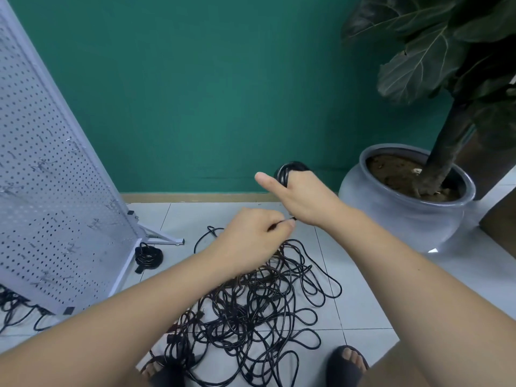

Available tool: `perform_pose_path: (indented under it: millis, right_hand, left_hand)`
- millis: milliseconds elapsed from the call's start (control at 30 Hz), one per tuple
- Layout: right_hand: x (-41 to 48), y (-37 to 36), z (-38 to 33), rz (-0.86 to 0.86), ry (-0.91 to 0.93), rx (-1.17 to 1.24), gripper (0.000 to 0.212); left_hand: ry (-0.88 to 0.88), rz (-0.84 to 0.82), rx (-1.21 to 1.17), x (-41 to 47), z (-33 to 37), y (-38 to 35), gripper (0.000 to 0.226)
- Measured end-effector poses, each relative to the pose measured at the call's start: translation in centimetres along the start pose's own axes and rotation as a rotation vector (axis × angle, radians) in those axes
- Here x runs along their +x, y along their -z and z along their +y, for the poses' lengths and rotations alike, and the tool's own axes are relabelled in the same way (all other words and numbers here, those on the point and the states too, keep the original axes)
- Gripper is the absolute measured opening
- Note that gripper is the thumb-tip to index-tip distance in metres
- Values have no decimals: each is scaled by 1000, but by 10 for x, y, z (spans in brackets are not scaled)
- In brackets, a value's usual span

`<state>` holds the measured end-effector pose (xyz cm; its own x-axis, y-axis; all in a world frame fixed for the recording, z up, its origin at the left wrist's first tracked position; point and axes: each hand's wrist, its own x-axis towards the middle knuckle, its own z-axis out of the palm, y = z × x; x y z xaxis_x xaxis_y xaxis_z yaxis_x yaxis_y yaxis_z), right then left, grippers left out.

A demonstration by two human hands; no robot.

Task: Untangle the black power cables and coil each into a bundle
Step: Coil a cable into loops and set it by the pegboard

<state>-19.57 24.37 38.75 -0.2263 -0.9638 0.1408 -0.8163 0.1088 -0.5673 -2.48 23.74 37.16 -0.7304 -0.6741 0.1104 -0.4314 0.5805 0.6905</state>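
- Black coil [290, 170] sits looped round the right hand's [304, 199] fingers [300, 177], which curl through it. The thumb [265, 178] sticks out free beside them.
- Left hand [251, 233] fingers [275, 217] pinch a thin strand [291, 219] that runs from their tips toward the right palm.
- Below both sets of fingers, the tangle [265, 308] lies spread on the floor [377, 289].
- To do this step well, I would feed the strand with light tension and lay each turn flat beside the last. Slack should be drawn up through the pinching fingers slowly, so no knot lifts with it.
- Counted: two hands, one coil in hand and one finished bundle [148, 256] on the floor, left of the left fingers by the pegboard [55, 191].
- Also one tangle; how many cables it holds cannot be told.
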Motion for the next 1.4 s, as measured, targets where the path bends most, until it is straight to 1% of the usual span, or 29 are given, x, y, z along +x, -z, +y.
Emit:
perform_pose_path:
  millis: [100,133,200,267,300,367,467,533,633,667,733,767,800,867,900,933,1033,1100,1200,1300,1400]
  right_hand:
    - [-11,0,-9,-279,-101,69,99]
    - [-14,-1,-12,-376,-120,156,100]
    - [-21,-4,-18,-549,-186,447,90]
    - [-25,-8,-23,-673,-213,670,79]
    - [-28,-9,-26,-720,-213,737,78]
    - [-31,-9,-33,-785,-216,796,82]
    - [-39,-8,-42,-874,-187,757,90]
    - [-43,-10,-46,-910,-154,774,87]
    - [-49,-8,-51,-911,-115,810,83]
    - [-50,-5,-52,-898,-103,831,82]
    - [-53,-1,-53,-848,-78,880,81]
    - [-55,2,-54,-813,-58,907,80]
    - [-55,5,-55,-776,-31,947,77]
    - [-55,10,-57,-693,29,1060,72]
    - [-54,14,-58,-633,43,1119,71]
    - [-53,18,-59,-559,42,1167,70]
    - [-47,28,-57,-303,6,1232,71]
    - [-43,33,-55,-132,-7,1219,72]
    - [-38,34,-54,86,-23,1148,70]
    - [-32,31,-49,220,-18,1016,65]
    - [-24,23,-40,308,26,782,71]
  left_hand:
    - [46,72,-79,2,-5,19,56]
    - [48,107,-83,3,-6,24,59]
    - [43,191,-72,5,-9,32,62]
    - [40,272,-104,7,-12,38,63]
    - [42,304,-150,8,-14,39,63]
    - [33,349,-255,9,-19,41,65]
    - [-14,367,-307,16,-25,43,65]
    - [-13,339,-335,22,-27,42,67]
    - [61,249,-500,30,-34,36,71]
    - [104,215,-582,30,-35,33,72]
    - [255,162,-763,30,-33,26,77]
    - [329,139,-817,30,-33,21,81]
    - [378,126,-847,28,-33,16,77]
    - [348,87,-846,25,-37,2,57]
    - [301,59,-839,22,-38,-5,53]
    - [266,42,-828,21,-40,-11,53]
    - [278,17,-723,20,-39,-25,55]
    - [261,-38,-640,18,-36,-31,66]
    - [210,-134,-538,11,-31,-39,69]
    - [163,-186,-412,8,-32,-48,61]
    - [161,-194,-315,7,-35,-52,57]
